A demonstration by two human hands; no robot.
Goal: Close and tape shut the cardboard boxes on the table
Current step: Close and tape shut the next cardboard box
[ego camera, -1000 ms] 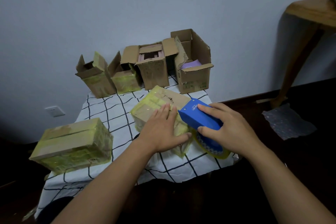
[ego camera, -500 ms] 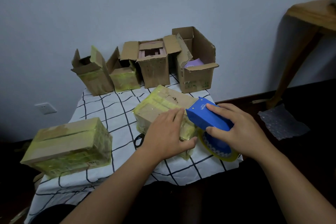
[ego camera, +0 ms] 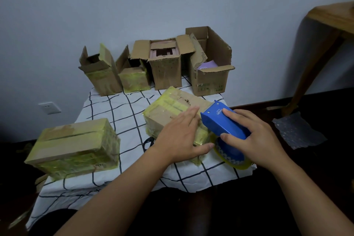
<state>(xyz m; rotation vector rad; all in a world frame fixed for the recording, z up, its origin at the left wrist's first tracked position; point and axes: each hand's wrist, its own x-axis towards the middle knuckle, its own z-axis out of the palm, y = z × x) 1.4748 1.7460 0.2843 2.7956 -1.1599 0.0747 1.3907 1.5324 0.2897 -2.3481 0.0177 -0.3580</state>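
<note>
A closed cardboard box [ego camera: 168, 110] wrapped in yellowish tape lies in the middle of the checked tablecloth [ego camera: 118, 109]. My left hand [ego camera: 182, 136] presses flat on its top near the right end, fingers straight. My right hand [ego camera: 252, 138] grips a blue tape dispenser [ego camera: 220, 122] with a yellow tape roll [ego camera: 231, 159] against the box's right end. A second taped box [ego camera: 74, 147] sits at the front left. Several boxes stand with flaps up along the back: far left [ego camera: 99, 71], a small one [ego camera: 134, 76], a tall one [ego camera: 165, 65] and a large one [ego camera: 210, 69].
The wall is close behind the boxes, with a socket [ego camera: 49, 107] low on the left. A wooden table leg [ego camera: 310, 67] stands at the right, and a sheet of bubble wrap [ego camera: 297, 130] lies on the dark floor. Something black [ego camera: 148, 142] peeks out beneath the middle box.
Both hands stay on the middle box and dispenser; my left hand has slid slightly further along the box top. The view has shifted a little.
</note>
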